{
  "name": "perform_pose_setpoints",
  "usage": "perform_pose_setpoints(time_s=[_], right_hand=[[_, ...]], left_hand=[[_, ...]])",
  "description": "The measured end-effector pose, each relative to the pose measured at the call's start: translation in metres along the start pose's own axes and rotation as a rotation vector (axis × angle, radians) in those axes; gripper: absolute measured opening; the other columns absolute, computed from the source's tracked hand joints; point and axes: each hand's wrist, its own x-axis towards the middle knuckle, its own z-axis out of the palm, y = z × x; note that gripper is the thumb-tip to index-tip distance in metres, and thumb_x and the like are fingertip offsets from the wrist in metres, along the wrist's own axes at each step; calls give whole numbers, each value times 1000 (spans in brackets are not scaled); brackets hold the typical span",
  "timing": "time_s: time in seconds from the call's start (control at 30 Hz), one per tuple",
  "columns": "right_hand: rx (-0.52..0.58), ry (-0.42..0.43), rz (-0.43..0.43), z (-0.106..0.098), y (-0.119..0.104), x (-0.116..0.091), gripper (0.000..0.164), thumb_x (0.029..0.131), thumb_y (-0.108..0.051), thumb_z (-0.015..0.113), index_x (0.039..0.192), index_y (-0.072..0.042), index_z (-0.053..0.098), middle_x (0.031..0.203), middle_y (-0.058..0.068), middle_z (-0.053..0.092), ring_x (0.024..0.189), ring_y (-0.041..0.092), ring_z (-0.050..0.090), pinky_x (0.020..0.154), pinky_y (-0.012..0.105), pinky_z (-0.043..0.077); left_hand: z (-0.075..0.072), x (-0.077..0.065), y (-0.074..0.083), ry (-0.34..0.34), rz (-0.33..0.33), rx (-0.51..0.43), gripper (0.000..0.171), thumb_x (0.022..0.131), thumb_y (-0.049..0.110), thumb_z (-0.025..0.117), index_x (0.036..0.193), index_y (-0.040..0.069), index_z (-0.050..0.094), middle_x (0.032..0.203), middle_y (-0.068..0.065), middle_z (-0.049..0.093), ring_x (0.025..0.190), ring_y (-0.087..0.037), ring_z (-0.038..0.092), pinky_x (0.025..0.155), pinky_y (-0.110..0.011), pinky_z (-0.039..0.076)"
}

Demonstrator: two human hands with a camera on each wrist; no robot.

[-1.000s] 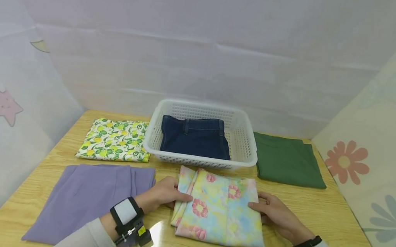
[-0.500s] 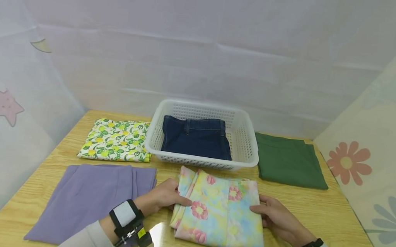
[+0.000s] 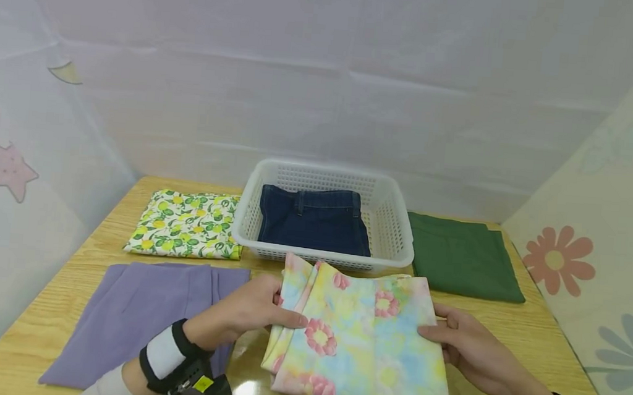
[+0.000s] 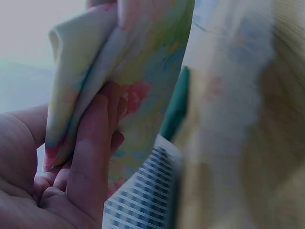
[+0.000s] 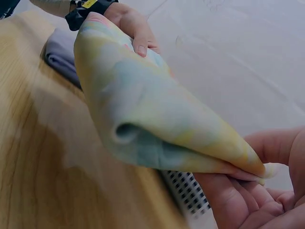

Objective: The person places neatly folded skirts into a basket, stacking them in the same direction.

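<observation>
A folded floral cloth (image 3: 360, 350), pastel yellow, blue and pink, hangs above the table in front of the basket. My left hand (image 3: 246, 310) pinches its left edge, thumb on top and fingers underneath. At the right edge my right hand (image 3: 477, 353) holds it the same way. In the left wrist view the cloth's folded layers (image 4: 81, 71) lie between thumb and fingers. The right wrist view shows the cloth's rolled fold (image 5: 157, 114) running into the right hand (image 5: 267, 186), with its underside lifted off the wood.
A white perforated basket (image 3: 392, 228) holds folded dark denim (image 3: 314, 222). Left of it lies a lemon-print cloth (image 3: 186, 224), with a purple folded garment (image 3: 145, 320) nearer. A green folded cloth (image 3: 462, 258) lies right of the basket. Fabric walls (image 3: 324, 99) enclose the wooden table (image 3: 555, 359).
Both hands have raised the floral cloth from the table, and it looks larger and closer to the camera. The basket and the other cloths have stayed put.
</observation>
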Motion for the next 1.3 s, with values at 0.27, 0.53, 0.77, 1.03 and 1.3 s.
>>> perform_pose_setpoints(time_s=[0.27, 0.53, 0.77, 1.03, 1.3], right_hand=[[-108, 39, -82, 0, -46, -5, 45, 105, -8, 43, 148, -8, 29, 120, 4, 72, 96, 14, 72, 80, 29, 59], [-244, 162, -140, -5, -100, 17, 47, 104, -12, 49, 147, -8, 30, 112, 2, 73, 93, 19, 74, 81, 38, 60], [-311, 218, -117, -13, -138, 55, 61, 102, -25, 56, 151, -5, 26, 117, -1, 69, 101, 16, 71, 89, 37, 58], [-357, 253, -87, -43, -143, 115, 61, 103, -25, 54, 154, -7, 27, 126, 3, 61, 108, 15, 68, 97, 39, 54], [-384, 288, -44, -64, -129, 165, 53, 105, -18, 50, 152, -2, 32, 116, 3, 64, 98, 13, 68, 90, 34, 57]], left_hand=[[-20, -5, 43, -22, 61, 29, 29, 87, 14, 76, 109, -3, 69, 92, -13, 77, 81, -18, 74, 71, -35, 61], [-47, 12, 87, 108, 94, 125, 15, 88, 17, 75, 90, 3, 69, 67, 2, 68, 61, -9, 64, 63, -25, 54], [-72, 41, 104, 227, 43, 157, 22, 90, 22, 74, 96, 5, 63, 73, 1, 64, 66, -11, 62, 67, -26, 53], [-100, 84, 95, 308, -5, 159, 25, 93, 23, 71, 110, 5, 67, 93, -4, 71, 77, -13, 69, 73, -28, 57], [-110, 116, 69, 425, -38, 245, 47, 91, 21, 72, 66, 14, 33, 59, 4, 29, 53, -13, 30, 58, -29, 33]])
